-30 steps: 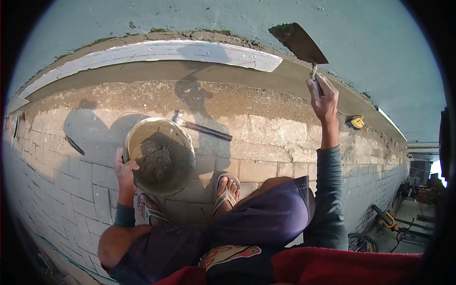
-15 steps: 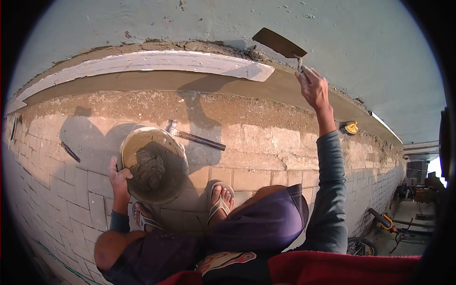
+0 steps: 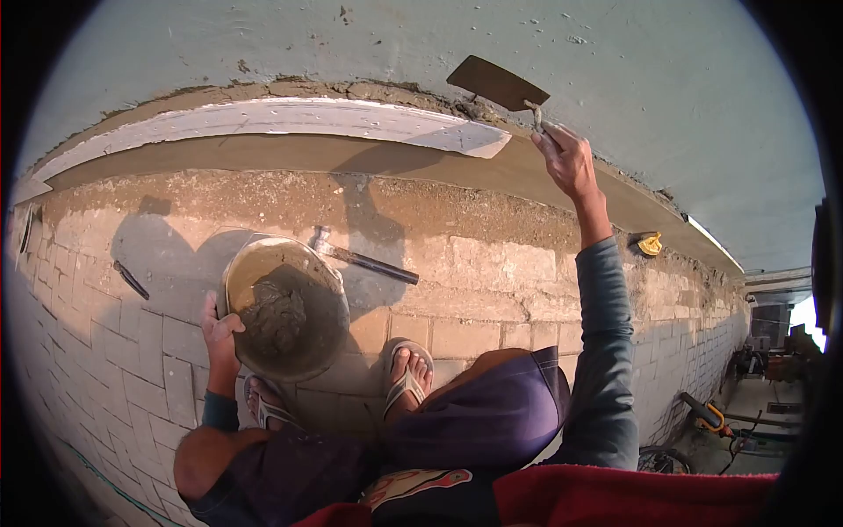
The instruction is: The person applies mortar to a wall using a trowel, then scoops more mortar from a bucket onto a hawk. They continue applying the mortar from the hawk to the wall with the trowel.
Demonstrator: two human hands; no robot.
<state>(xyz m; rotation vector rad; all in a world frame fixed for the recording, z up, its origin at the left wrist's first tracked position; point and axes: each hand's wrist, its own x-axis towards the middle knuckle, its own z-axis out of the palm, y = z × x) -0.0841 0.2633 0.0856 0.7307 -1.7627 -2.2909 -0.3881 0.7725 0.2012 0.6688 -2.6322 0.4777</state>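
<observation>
My right hand [image 3: 569, 160] grips the handle of a trowel [image 3: 497, 83], its flat blade over the wall's lower edge beside a ledge of wet mortar. My left hand [image 3: 221, 329] is closed on the rim of a bucket [image 3: 341, 327] standing on the paving. Grey mortar [image 3: 274, 314] lies heaped inside the bucket. A long white board [image 3: 290, 116] rests along the ledge, and its right end is just below and left of the trowel.
A hammer [image 3: 369, 263] lies right of the bucket, and a dark narrow tool [image 3: 131, 280] lies to its left. Farther right, a yellow object [image 3: 650, 243] sits near the wall base. The painted wall [image 3: 667, 105] runs along the far side. My sandalled feet [image 3: 409, 376] are close to the bucket.
My right hand and the trowel have shifted a little to the left along the wall. The left hand and bucket stay in place.
</observation>
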